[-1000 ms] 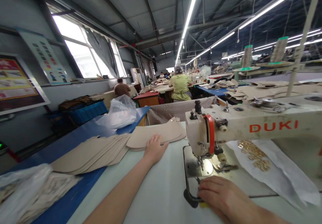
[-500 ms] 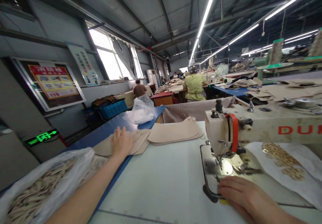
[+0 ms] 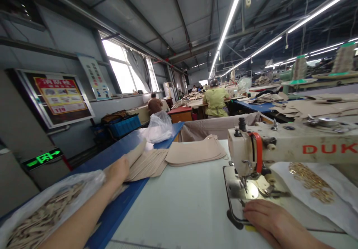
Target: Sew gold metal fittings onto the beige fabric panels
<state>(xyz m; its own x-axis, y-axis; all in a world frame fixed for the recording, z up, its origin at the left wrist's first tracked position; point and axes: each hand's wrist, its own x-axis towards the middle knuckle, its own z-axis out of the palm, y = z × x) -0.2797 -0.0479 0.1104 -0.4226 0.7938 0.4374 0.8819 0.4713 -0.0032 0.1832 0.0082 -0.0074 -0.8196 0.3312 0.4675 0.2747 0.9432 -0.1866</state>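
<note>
My left hand (image 3: 119, 170) grips the top beige cut piece (image 3: 136, 152) of the left stack (image 3: 148, 163) and lifts its near end off the pile. A second stack of beige pieces (image 3: 195, 152) lies to the right of it on the pale table. My right hand (image 3: 272, 223) lies palm down on the bed of the white sewing machine (image 3: 293, 144), just in front of the needle plate (image 3: 246, 191), with its fingers together and a yellow scrap under them.
A clear bag of small beige strips (image 3: 41, 215) sits at the near left on the blue table (image 3: 117, 208). Another plastic bag (image 3: 158, 127) stands at the far end. Gold metal parts (image 3: 310, 181) lie on white paper right of the machine. Other workers (image 3: 216, 99) sit farther back.
My left hand moved left from the right stack to the left stack and now lifts the top piece. My right hand stayed on the machine bed. The view turned left.
</note>
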